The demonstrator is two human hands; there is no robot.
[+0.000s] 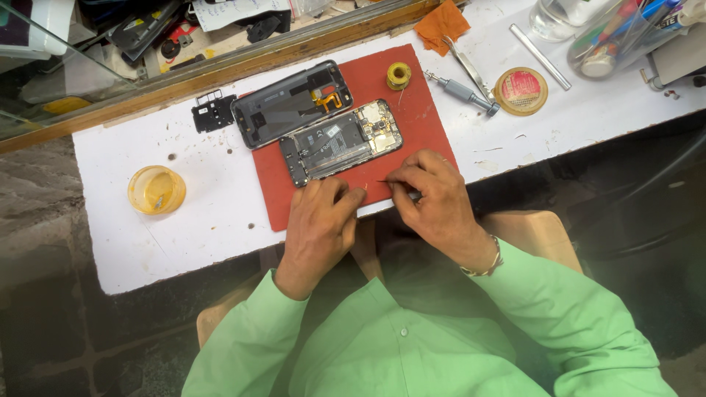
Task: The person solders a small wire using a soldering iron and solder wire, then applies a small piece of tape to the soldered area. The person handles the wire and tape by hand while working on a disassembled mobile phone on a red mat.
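Observation:
An opened phone (340, 142) lies on a red mat (412, 121), its battery and circuit board exposed. Its dark back cover (289, 104) rests just behind it, partly off the mat. My left hand (320, 220) rests at the mat's near edge, fingers curled, just below the phone. My right hand (430, 198) pinches a thin pointed tool (384, 181) whose tip lies on the mat close to the left fingertips. A small black plastic part (213, 112) sits left of the back cover.
On the white bench (184, 235) are a yellow round dish (156, 190) at left, a solder spool (398, 75), a screwdriver (463, 92), tweezers (471, 70), a round flux tin (521, 90), an orange cloth (441, 26) and a clear container of pens (618, 33). A wooden ledge runs behind.

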